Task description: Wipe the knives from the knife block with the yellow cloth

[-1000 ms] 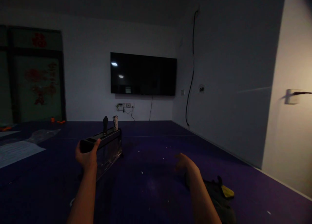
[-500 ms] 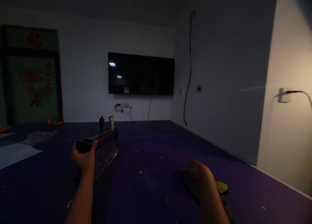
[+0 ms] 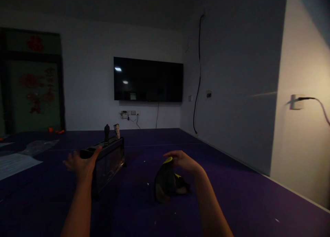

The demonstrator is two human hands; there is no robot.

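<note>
Nearest to us, on the right, comes the big change: the right hand [image 3: 185,162] has picked up the dark cloth piece with yellow trim [image 3: 165,182], which half a second ago lay under it further right. Now the cloth hangs from bent fingers just right of the middle, over the purple surface [image 3: 141,213]. The fingers look closed on its yellow top edge; the thumb is hidden. Its longer side drops from the fingertips down and to the left, while a shorter flap trails right. Whether the bottom brushes the surface, I can't tell.

Over to the left hand [image 3: 81,165], and that's changed too! The fingers that wrapped the near end of the clear-sided box [image 3: 109,168] are spread wide, holding nothing, with only the thumb along its top; contact there is unclear. So the work, I'd judge, has swung to the cloth. The box stays upright, left of middle, its long axis slanting from near left to far right. At its far end rise a dark handle [image 3: 106,134], nearly vertical, and a speckled pale handle [image 3: 117,131], tipped slightly left.

Further off at far left, a clear plastic sheet [image 3: 38,146]; beyond, the wall-mounted television [image 3: 149,80].
</note>
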